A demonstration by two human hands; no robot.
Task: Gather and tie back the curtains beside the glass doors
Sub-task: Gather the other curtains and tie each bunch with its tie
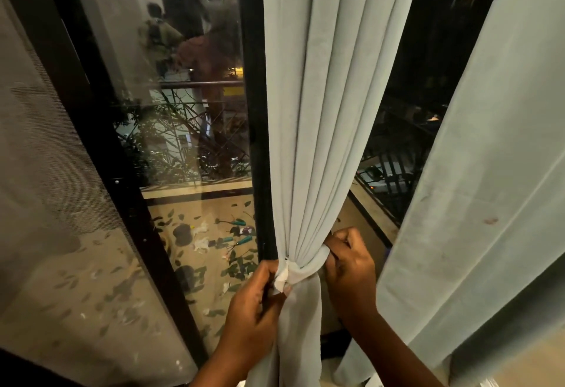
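A pale grey-green curtain (pixel 324 111) is shown gathered into narrow folds just right of the dark door frame (pixel 253 96), which serves as the landmark here. Low on the frame's right side, the folds are cinched by a white tie-back band (pixel 308 264) wrapped around the bundle. The loose white end of the band, beside the foot of the frame, is pinched by the left hand (pixel 253 298), its fingers curled on the cloth. On the far side of the bundle from the frame, the right hand (pixel 351 267) is seen with fingers curled at the band's right edge; whether the band or a curtain fold is gripped there cannot be told. Below the band, the curtain hangs slack between both forearms.

Further right of the frame, a second curtain panel (pixel 489 188) hangs ungathered, with a small reddish mark on its cloth. Left of the frame, a glass door (pixel 189 129) is shown, with reflections of figures in its upper part. Beyond the glass, a balcony floor (pixel 211 240) strewn with leaves and teal-handled tools (pixel 241 240) is visible, bounded by a metal railing (pixel 195 84). At far left of the frame, a mesh screen (pixel 46 157) is seen. No legible writing, label or brand appears on any item.
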